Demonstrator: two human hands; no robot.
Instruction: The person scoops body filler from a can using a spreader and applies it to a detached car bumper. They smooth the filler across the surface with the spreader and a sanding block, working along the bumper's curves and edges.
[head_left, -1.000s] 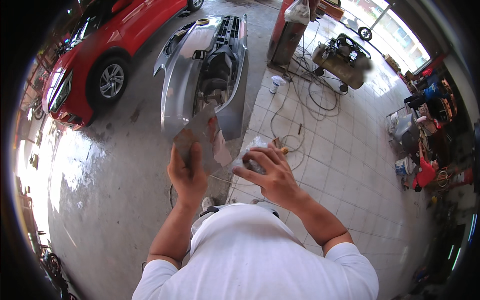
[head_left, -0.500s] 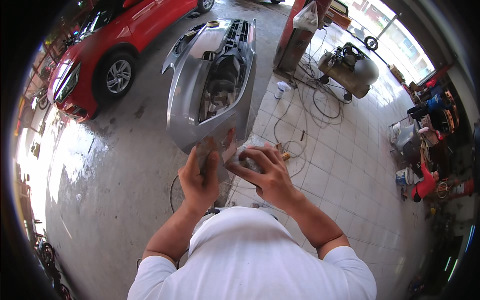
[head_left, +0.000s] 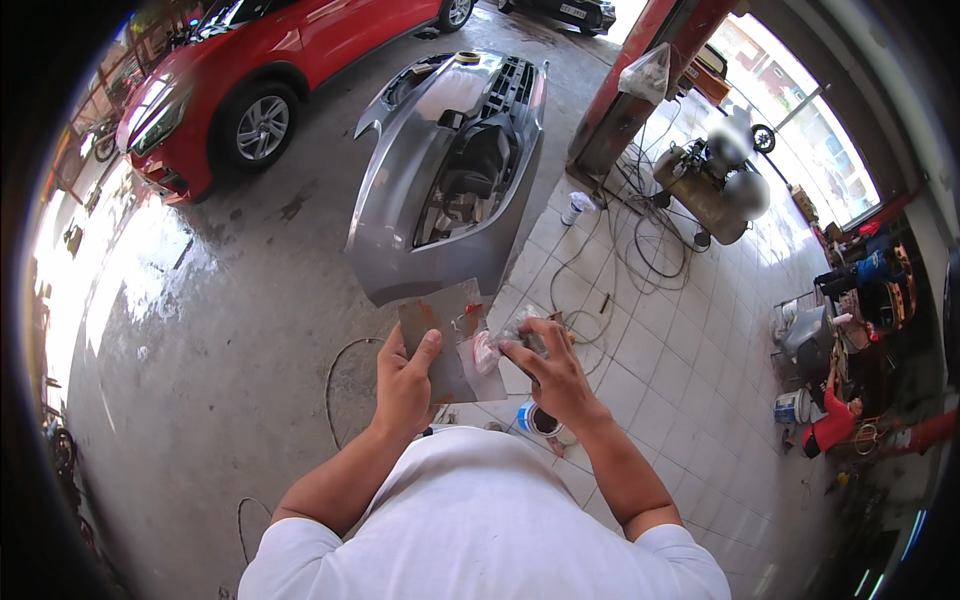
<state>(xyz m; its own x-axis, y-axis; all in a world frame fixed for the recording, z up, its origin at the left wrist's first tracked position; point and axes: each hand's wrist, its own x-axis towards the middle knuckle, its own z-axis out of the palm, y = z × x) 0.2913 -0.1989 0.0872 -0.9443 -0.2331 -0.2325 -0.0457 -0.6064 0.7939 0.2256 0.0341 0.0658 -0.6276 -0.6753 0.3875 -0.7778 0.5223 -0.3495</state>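
My left hand (head_left: 407, 375) grips a flat grey plate (head_left: 430, 345) with reddish smears, thumb on top and fingers beneath. A clear strip lies along the plate's right side, bearing a pinkish-white blob of paste (head_left: 487, 352). My right hand (head_left: 556, 372) is closed on a greyish see-through piece (head_left: 527, 322), its kind partly hidden by the fingers, right beside the paste. Beyond both hands, a grey car bumper (head_left: 400, 260) stretches away over the floor. Below my right hand an open tin (head_left: 541, 418) with a blue and white side stands on the tiles.
A red car (head_left: 320, 45) stands at far left. To the right rise a red post (head_left: 625, 110) and an air compressor (head_left: 705, 190), with hoses (head_left: 640, 255) looping across the tiles. A person in red (head_left: 832, 420) crouches at far right. A roll of tape (head_left: 467, 58) tops the bumper.
My hands have moved slightly apart and the plate shows more flatly, with the pinkish paste in sight. The view has shifted, bringing the open tin into sight.
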